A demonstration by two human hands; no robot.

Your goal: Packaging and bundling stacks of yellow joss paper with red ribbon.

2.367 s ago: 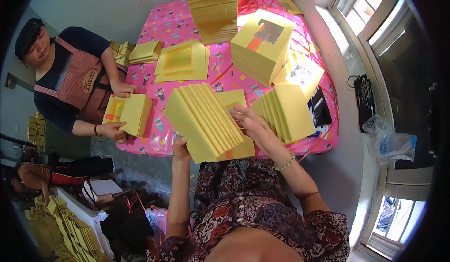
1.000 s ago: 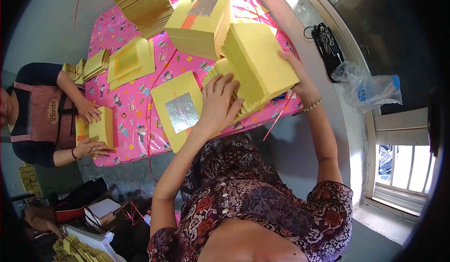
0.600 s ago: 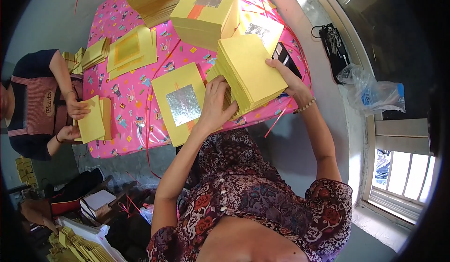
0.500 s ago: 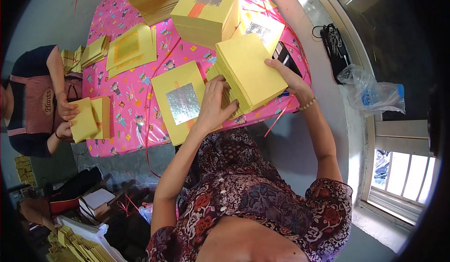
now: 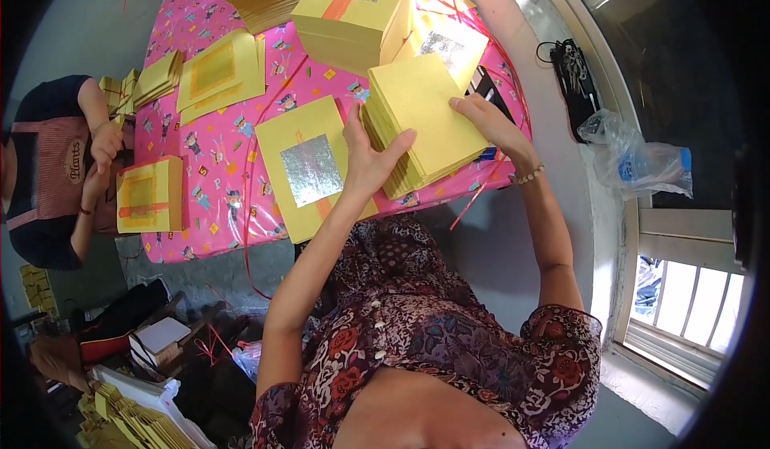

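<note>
A thick stack of yellow paper sheets [image 5: 425, 112] stands slightly skewed near the table's right front edge. My right hand [image 5: 493, 124] grips its right side, thumb over the top sheet and the other fingers partly hidden. Against the stack's left side rests my left hand [image 5: 370, 158], its fingers stretched out and its thumb spread over the near edge. Just left of that hand lies a flat yellow sheet with a silver foil square [image 5: 310, 170] and an orange stripe. Behind the stack, another foil-centred sheet [image 5: 449, 46] is partly covered.
A tall yellow paper block [image 5: 341, 40] stands at the back. At left, a co-worker's hands [image 5: 103, 148] are near a yellow stack [image 5: 150, 196] on the pink patterned tablecloth [image 5: 212, 208]. Red ribbons [image 5: 489, 40] trail along the right edge; a plastic bag [image 5: 634, 156] hangs by the window.
My left fingers have come out from between the sheets and straightened along the stack's side. The sheets sit closer together. The co-worker's hands have moved up off the left stack, uncovering its orange-marked top.
</note>
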